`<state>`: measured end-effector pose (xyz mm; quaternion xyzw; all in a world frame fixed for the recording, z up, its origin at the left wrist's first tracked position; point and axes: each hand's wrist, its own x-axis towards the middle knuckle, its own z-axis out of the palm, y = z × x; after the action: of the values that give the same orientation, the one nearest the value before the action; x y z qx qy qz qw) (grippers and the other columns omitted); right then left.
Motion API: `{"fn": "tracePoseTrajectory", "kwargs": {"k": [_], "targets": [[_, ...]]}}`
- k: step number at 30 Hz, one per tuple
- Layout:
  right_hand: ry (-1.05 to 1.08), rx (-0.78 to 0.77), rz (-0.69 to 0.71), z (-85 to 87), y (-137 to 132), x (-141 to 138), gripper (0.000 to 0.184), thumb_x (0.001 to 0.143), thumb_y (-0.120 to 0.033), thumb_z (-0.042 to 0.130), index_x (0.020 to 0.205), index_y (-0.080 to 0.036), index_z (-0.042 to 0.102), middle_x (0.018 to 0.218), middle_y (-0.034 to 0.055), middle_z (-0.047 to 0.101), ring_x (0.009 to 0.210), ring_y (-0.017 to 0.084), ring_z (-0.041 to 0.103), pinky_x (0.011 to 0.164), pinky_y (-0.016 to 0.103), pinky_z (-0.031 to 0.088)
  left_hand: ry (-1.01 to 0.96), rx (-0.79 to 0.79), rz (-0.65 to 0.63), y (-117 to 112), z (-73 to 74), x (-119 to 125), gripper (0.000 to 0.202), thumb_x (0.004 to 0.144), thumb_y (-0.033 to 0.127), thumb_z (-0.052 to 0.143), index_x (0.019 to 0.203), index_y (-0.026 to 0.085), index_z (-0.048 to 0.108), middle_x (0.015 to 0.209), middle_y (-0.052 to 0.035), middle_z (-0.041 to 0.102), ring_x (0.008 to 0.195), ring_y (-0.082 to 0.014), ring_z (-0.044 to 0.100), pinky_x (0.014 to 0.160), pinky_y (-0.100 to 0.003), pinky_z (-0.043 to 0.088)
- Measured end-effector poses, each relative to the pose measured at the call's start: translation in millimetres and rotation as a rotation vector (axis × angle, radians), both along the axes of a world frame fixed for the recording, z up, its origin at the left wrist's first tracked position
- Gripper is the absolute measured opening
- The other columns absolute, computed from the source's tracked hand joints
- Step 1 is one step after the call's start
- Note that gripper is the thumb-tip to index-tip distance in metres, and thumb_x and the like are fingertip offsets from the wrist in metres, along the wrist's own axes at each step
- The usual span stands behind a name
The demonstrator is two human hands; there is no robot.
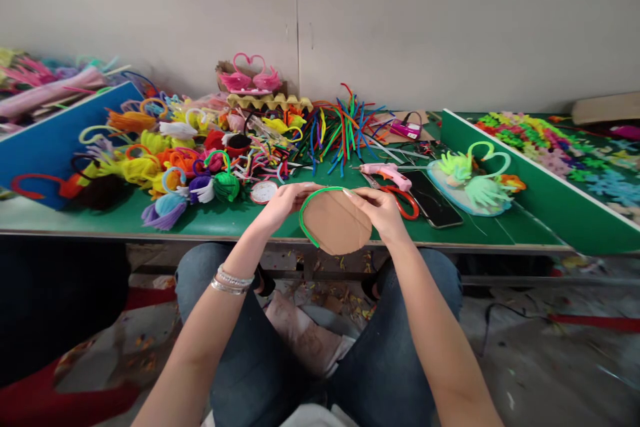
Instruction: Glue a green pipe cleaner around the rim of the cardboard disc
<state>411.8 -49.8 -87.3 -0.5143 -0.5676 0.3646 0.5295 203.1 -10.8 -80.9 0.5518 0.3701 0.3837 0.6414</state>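
Observation:
A round brown cardboard disc (336, 223) is held over the front edge of the green table (500, 230). A green pipe cleaner (306, 208) curves along the disc's upper left rim. My left hand (286, 203) is closed on the disc's left edge, fingers pinching the pipe cleaner against it. My right hand (383, 210) grips the disc's right edge, fingertips at the top near the pipe cleaner's end. Both wrists hover above my knees in blue jeans.
A pink glue gun (387, 173), red-handled scissors (403, 200) and a black phone (433, 199) lie right of the hands. A finished green swan piece (473, 180) sits further right. Loose pipe cleaners (340, 130) and many coloured swan figures (170, 160) crowd the left.

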Motion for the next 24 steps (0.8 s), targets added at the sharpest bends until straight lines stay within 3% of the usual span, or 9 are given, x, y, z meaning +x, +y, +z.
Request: {"fn": "tracePoseTrajectory", "kwargs": {"k": [3, 6, 11, 14, 19, 24], "targets": [[0.013, -0.014, -0.024, -0.2, 1, 1, 0.028, 0.067, -0.047, 0.071, 0.076, -0.021, 0.073, 0.081, 0.0029, 0.072, 0.078, 0.019, 0.062, 0.072, 0.032, 0.046, 0.028, -0.080, -0.051, 1, 1.8, -4, 0.045, 0.078, 0.044, 0.049, 0.104, 0.013, 0.070, 0.096, -0.0083, 0.073, 0.091, -0.0205, 0.064, 0.076, -0.029, 0.049], [0.017, -0.014, -0.040, -1.0, 2, 2, 0.029, 0.068, -0.048, 0.070, 0.078, -0.021, 0.073, 0.083, 0.0033, 0.072, 0.079, 0.019, 0.062, 0.074, 0.033, 0.046, 0.144, -0.010, -0.092, -2, 8.1, -6, 0.041, 0.069, 0.034, 0.065, 0.105, 0.015, 0.069, 0.099, -0.0065, 0.072, 0.093, -0.0202, 0.063, 0.077, -0.028, 0.048], [0.076, -0.003, -0.103, -1.2, 3, 2, 0.030, 0.067, -0.049, 0.071, 0.078, -0.020, 0.073, 0.082, 0.0032, 0.072, 0.080, 0.019, 0.063, 0.077, 0.034, 0.048, 0.073, 0.061, -0.152, -4, 10.8, -6, 0.047, 0.059, 0.024, 0.076, 0.104, 0.011, 0.067, 0.096, -0.0074, 0.072, 0.090, -0.0190, 0.064, 0.084, -0.031, 0.049], [0.107, 0.008, -0.116, -1.7, 4, 0, 0.030, 0.067, -0.048, 0.072, 0.080, -0.020, 0.073, 0.086, 0.0034, 0.073, 0.085, 0.021, 0.065, 0.081, 0.036, 0.049, 0.065, 0.063, -0.106, -3, 6.6, -6, 0.049, 0.059, 0.023, 0.077, 0.105, 0.012, 0.066, 0.097, -0.0073, 0.072, 0.086, -0.0175, 0.064, 0.079, -0.029, 0.051], [0.129, 0.062, -0.071, -6.0, 8, 3, 0.036, 0.070, -0.046, 0.070, 0.095, -0.022, 0.072, 0.104, 0.0036, 0.072, 0.103, 0.023, 0.064, 0.093, 0.038, 0.049, 0.069, 0.029, 0.009, -3, 5.8, -4, 0.046, 0.060, 0.028, 0.077, 0.104, 0.015, 0.067, 0.093, -0.0045, 0.071, 0.074, -0.0121, 0.063, 0.054, -0.017, 0.046], [-0.073, 0.097, -0.126, -8.6, 7, 8, 0.038, 0.078, -0.046, 0.062, 0.103, -0.019, 0.071, 0.110, 0.0060, 0.070, 0.109, 0.025, 0.062, 0.100, 0.043, 0.045, -0.050, -0.059, 0.086, -2, 7.9, -3, 0.039, 0.058, 0.024, 0.077, 0.094, 0.016, 0.066, 0.092, -0.0016, 0.068, 0.072, -0.0096, 0.062, 0.056, -0.017, 0.050]]}}
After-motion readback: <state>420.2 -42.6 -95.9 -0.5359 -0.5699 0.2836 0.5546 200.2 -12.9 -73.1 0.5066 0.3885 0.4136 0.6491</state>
